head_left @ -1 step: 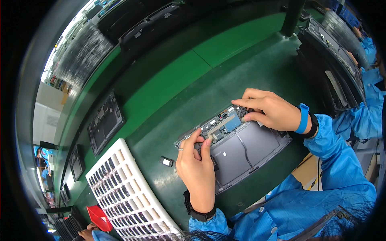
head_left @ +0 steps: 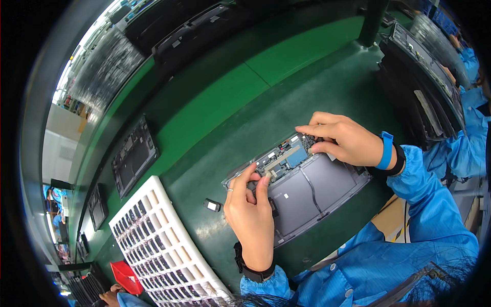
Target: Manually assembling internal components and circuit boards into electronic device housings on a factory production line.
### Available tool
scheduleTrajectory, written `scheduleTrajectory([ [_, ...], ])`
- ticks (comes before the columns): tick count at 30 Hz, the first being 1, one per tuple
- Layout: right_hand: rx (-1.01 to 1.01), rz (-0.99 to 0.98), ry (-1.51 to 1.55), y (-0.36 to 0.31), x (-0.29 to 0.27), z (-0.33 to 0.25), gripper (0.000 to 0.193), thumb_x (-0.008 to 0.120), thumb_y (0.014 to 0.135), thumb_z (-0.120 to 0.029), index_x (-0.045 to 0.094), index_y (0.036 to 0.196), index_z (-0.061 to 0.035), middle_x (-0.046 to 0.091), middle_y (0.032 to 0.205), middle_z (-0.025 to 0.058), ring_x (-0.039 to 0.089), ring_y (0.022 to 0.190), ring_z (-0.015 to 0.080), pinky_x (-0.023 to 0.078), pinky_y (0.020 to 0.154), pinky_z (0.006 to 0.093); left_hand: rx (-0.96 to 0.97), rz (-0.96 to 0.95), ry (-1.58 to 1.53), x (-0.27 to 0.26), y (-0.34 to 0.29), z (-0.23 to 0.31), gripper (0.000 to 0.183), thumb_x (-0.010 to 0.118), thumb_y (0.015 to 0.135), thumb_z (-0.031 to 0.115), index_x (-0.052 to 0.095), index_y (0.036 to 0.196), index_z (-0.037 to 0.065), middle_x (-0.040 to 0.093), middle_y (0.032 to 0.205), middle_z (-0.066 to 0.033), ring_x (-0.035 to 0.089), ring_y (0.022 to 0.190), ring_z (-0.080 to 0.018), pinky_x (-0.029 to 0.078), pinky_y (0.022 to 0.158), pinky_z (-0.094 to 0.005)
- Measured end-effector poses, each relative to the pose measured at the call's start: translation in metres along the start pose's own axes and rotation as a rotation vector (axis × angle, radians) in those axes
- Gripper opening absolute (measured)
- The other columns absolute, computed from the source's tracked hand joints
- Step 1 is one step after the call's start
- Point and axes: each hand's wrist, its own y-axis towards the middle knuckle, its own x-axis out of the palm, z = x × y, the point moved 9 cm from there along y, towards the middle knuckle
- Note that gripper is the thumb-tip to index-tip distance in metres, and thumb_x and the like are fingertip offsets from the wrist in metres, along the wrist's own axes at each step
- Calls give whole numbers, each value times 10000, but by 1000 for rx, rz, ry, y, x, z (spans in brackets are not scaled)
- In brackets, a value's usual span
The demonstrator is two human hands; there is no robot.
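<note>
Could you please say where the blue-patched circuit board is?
In the head view, right of centre, the board is along the grey shell's far edge, between left hand and right hand.

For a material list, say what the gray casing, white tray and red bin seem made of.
Gray casing: metal or painted plastic, smooth, satin, evenly gray; the look leaves it open. White tray: probably matte foam, being thick and dull white. Red bin: likely smooth plastic, given its uniform bright colour.

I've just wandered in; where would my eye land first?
Probably on the left hand and right hand, near the centre, at opposite ends of a circuit board on an open grey casing. Next comes the white tray at lower left, holding rows of small dark parts.
</note>
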Motion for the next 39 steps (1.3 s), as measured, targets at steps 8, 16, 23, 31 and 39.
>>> scheduleTrajectory([
  [8, 45, 0, -1, 1, 1, 5, 484, 796, 926, -57, 707, 1397, 11, 670, 1102, 162, 654, 923, 314, 533, 798, 394, 46, -4, 70, 4, 3, 5, 300, 831, 923, 62, 747, 1210, 41, 715, 946, -45, 518, 612, -172, 458, 592, -344],
  [16, 112, 10, 10, 3, -8, 4, 445, 831, 892, -57, 760, 1329, -15, 692, 1077, 137, 653, 768, 236, 539, 731, 367, -51, -79, 97, 11, 6, -4, 261, 834, 923, 88, 735, 1161, 49, 718, 1025, -61, 596, 685, -200, 512, 645, -366],
  [23, 162, 9, 34, 1, -9, 14, 414, 867, 853, -69, 797, 1258, -28, 691, 1017, 97, 620, 744, 212, 525, 715, 357, 82, -55, 169, 12, 6, 9, 306, 819, 934, 91, 704, 1216, 61, 686, 1125, -98, 711, 838, -288, 568, 707, -392],
  [31, 111, -35, -132, -1, -15, 10, 348, 866, 853, -152, 818, 1189, -79, 691, 1073, 88, 617, 1052, 314, 529, 920, 414, 205, -106, 196, 22, -2, 27, 388, 745, 930, 2, 787, 1296, 125, 609, 1309, -124, 692, 892, -314, 557, 779, -430],
  [39, 142, -41, -295, 7, -17, 6, 615, 936, 775, -194, 740, 1356, -154, 623, 1307, 89, 556, 1204, 320, 478, 1036, 436, 438, -196, 479, 60, -37, 60, 532, 612, 897, -56, 647, 1427, -51, 544, 1506, -206, 576, 1319, -402, 499, 1097, -499],
])
